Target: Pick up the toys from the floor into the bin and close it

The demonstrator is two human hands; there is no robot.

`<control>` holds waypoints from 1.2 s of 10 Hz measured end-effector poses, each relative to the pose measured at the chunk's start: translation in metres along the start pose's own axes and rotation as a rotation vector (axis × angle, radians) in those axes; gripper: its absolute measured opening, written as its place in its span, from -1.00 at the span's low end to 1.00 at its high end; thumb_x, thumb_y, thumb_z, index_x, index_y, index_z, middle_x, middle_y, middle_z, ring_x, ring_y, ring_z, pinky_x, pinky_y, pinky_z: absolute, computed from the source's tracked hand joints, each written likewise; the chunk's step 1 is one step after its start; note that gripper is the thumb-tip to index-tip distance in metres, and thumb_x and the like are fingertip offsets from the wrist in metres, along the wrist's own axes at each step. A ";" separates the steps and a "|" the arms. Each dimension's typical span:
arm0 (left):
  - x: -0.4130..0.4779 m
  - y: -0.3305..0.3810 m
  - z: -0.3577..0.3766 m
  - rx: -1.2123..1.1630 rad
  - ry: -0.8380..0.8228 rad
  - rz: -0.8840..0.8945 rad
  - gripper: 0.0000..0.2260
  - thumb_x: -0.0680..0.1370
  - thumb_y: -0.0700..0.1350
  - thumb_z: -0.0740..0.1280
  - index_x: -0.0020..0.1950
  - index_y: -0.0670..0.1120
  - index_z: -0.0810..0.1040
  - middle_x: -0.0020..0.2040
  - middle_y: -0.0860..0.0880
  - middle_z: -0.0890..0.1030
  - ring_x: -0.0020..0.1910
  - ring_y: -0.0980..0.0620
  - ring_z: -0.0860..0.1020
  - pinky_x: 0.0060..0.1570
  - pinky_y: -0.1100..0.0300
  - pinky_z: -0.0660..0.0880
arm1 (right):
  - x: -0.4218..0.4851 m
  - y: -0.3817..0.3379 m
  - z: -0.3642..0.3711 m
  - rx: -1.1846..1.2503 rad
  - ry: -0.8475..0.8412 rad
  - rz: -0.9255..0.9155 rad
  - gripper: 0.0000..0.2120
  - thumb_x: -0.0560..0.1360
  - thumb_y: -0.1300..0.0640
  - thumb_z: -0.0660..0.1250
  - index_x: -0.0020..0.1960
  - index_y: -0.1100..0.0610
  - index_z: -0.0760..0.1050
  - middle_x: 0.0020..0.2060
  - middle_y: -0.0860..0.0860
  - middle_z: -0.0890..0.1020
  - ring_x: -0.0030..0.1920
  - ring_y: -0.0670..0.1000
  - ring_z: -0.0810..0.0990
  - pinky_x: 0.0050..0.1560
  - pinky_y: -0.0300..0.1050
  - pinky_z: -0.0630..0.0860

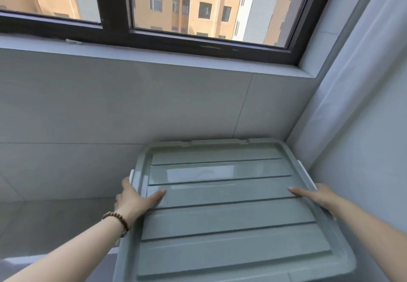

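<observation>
The lid is sat flat on the bin, flanked evenly by both hands. Its left rim is pinched by the left hand, thumb laid on top. The right hand has its fingers hidden past the right rim, probably curled. Toys can't be seen, since the inside is covered.

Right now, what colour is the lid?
The lid is pale grey-green, seen best in the head view.
</observation>
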State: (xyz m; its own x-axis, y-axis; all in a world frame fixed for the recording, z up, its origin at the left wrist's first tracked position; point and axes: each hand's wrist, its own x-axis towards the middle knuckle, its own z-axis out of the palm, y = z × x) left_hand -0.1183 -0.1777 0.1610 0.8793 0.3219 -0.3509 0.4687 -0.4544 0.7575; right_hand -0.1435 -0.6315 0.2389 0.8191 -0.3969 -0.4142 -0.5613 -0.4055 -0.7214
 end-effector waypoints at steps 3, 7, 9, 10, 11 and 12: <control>0.021 -0.003 0.065 0.005 0.038 -0.023 0.09 0.13 0.32 0.52 0.47 -0.01 0.03 0.38 -0.21 0.35 0.32 -0.25 0.37 0.30 -0.10 0.36 | 0.077 0.037 0.000 0.091 0.068 0.001 -0.67 0.32 0.08 0.54 -0.03 0.23 0.54 -0.20 0.15 0.63 -0.23 0.10 0.60 -0.23 -0.12 0.52; 0.017 0.009 0.072 0.187 -0.009 -0.040 0.04 0.28 0.29 0.45 0.51 -0.05 -0.10 0.41 -0.29 0.24 0.33 -0.29 0.34 0.31 -0.09 0.35 | 0.094 0.068 0.021 -0.283 0.239 -0.279 -0.40 0.35 -0.08 0.48 0.29 0.18 0.44 0.25 0.17 0.53 0.25 0.14 0.50 0.29 0.00 0.41; 0.008 0.006 0.066 0.130 -0.171 0.043 0.09 0.31 0.23 0.47 0.52 0.07 -0.28 0.51 -0.23 0.12 0.43 -0.23 0.25 0.38 -0.09 0.27 | 0.070 0.051 0.086 -0.734 0.022 -0.259 -0.35 0.54 -0.28 0.04 0.53 -0.09 -0.06 0.54 -0.02 -0.09 0.54 0.04 -0.12 0.49 0.01 -0.11; 0.007 0.012 0.065 0.126 -0.233 0.073 0.08 0.34 0.21 0.46 0.52 0.06 -0.30 0.53 -0.20 0.06 0.46 -0.20 0.20 0.42 -0.06 0.22 | 0.063 0.043 0.093 -0.756 0.034 -0.158 -0.36 0.55 -0.29 -0.06 0.53 -0.09 -0.17 0.53 -0.01 -0.18 0.53 0.05 -0.19 0.50 0.06 -0.15; 0.009 0.013 0.059 0.169 -0.264 0.084 0.02 0.38 0.23 0.40 0.53 -0.01 -0.27 0.54 -0.18 0.01 0.50 -0.16 0.12 0.45 -0.05 0.16 | 0.052 0.036 0.095 -0.775 0.019 -0.160 -0.38 0.58 -0.25 -0.08 0.54 -0.06 -0.17 0.53 0.00 -0.19 0.53 0.06 -0.20 0.50 0.05 -0.14; -0.007 0.026 0.051 0.207 -0.116 0.164 -0.10 0.45 0.28 0.28 0.55 -0.07 -0.17 0.55 -0.16 -0.05 0.52 -0.17 0.02 0.47 -0.05 0.09 | 0.029 0.023 0.095 -0.648 0.071 -0.272 -0.41 0.58 -0.22 -0.05 0.54 -0.04 -0.07 0.53 -0.03 -0.17 0.53 0.04 -0.20 0.50 0.03 -0.13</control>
